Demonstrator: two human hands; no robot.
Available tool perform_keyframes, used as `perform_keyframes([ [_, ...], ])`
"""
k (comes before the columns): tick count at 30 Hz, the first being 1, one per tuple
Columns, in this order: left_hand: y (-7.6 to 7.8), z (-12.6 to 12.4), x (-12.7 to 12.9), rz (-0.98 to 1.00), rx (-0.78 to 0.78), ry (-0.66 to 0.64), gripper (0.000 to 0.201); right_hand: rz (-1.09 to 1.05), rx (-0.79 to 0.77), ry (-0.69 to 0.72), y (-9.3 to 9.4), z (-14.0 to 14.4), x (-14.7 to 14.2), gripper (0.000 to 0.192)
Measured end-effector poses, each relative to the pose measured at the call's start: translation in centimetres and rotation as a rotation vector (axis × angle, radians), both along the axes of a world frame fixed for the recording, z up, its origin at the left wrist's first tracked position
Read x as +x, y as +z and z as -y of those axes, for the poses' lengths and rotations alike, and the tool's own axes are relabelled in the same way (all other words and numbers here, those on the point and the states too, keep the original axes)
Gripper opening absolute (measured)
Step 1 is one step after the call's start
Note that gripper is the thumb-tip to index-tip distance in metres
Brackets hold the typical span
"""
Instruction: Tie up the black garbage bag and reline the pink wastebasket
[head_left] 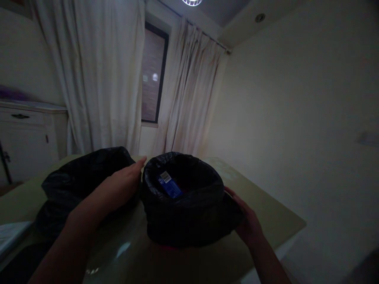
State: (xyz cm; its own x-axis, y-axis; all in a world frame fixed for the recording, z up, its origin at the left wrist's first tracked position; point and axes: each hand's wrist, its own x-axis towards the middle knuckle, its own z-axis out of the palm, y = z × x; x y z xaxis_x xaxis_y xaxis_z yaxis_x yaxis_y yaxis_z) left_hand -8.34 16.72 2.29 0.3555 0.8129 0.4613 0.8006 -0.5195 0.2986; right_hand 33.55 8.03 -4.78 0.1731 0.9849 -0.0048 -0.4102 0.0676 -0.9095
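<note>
Nearest, at the left edge of the table (275, 221), the corner of some pale papers (12, 232) shows, and the glossy tabletop catches a glint of light. Just beyond, both forearms reach in from the near side toward a black bag (189, 213) that sits open in the middle of the table, its mouth rolled down into a wide rim.

As far as the scene shows, the bag is already opened and folded back, and a blue box (169, 185) with a white barcode label lies inside against the left inner wall — so something is in it, while the top is not closed or tied.

The left hand (124, 185) is open and fairly flat, fingers stretched forward, resting at the left side of the rim; it lies against the plastic rather than pinching it. The right hand (247, 223) is at the bag's lower right side, fingers loosely spread on the plastic — whether it actually grips a fold I cannot tell in this dim light.

To the left lies a second black bag (85, 173), crumpled and bulging. Farther off stand a white cabinet (26, 134), pale curtains (112, 79) and a dark window (154, 75).
</note>
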Motion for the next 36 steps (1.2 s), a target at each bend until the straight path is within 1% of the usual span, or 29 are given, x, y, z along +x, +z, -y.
perform_keyframes([
  [3,1.7,1.9,1.5,0.076,0.2,0.03,0.06,-0.048,0.181,-0.07,2.6,0.4,-0.5,0.056],
  [4,2.3,2.7,2.2,0.129,0.24,0.004,0.054,-0.022,0.243,-0.078,3.2,0.2,-0.7,0.058],
  [6,3.2,4.5,3.9,0.181,0.254,-0.15,0.047,0.091,0.344,-0.081,4.1,-0.5,-1.1,0.061],
  [8,3.4,6.0,5.6,0.122,0.201,-0.313,0.04,0.278,0.405,-0.11,5.0,-1.4,-1.3,0.056],
  [9,3.3,6.5,6.5,0.069,0.172,-0.371,0.039,0.382,0.427,-0.138,5.5,-1.9,-1.3,0.051],
  [11,2.8,7.0,8.0,-0.027,0.167,-0.426,0.044,0.579,0.467,-0.179,6.9,-2.9,-1.4,0.041],
  [12,2.4,7.1,8.7,-0.054,0.199,-0.432,0.046,0.669,0.485,-0.174,7.8,-3.3,-1.5,0.039],
  [13,2.1,7.1,9.3,-0.066,0.252,-0.432,0.048,0.755,0.506,-0.152,8.8,-3.8,-1.8,0.038],
  [15,1.5,6.9,10.3,-0.041,0.42,-0.415,0.048,0.94,0.551,-0.069,10.8,-4.7,-2.9,0.037],
  [17,1.2,6.8,10.8,-0.002,0.617,-0.388,0.048,1.115,0.594,0.042,12.5,-5.7,-4.5,0.041],
  [19,1.1,6.7,11.0,0.026,0.764,-0.353,0.047,1.223,0.629,0.168,13.8,-6.8,-6.3,0.047],
  [21,1.1,6.7,10.9,0.033,0.819,-0.313,0.046,1.239,0.651,0.286,14.6,-7.9,-7.9,0.05],
  [23,1.2,6.7,10.8,0.022,0.825,-0.277,0.046,1.188,0.654,0.368,15.2,-8.9,-9.2,0.05],
  [28,1.4,6.7,10.6,-0.008,0.865,-0.252,0.044,0.985,0.647,0.447,16.0,-10.2,-11.0,0.043],
  [31,1.5,6.6,10.6,-0.002,0.902,-0.249,0.043,0.872,0.663,0.498,16.4,-10.2,-11.5,0.041],
  [36,1.4,6.3,10.5,0.002,0.928,-0.251,0.042,0.752,0.66,0.575,16.9,-9.8,-12.4,0.039],
])
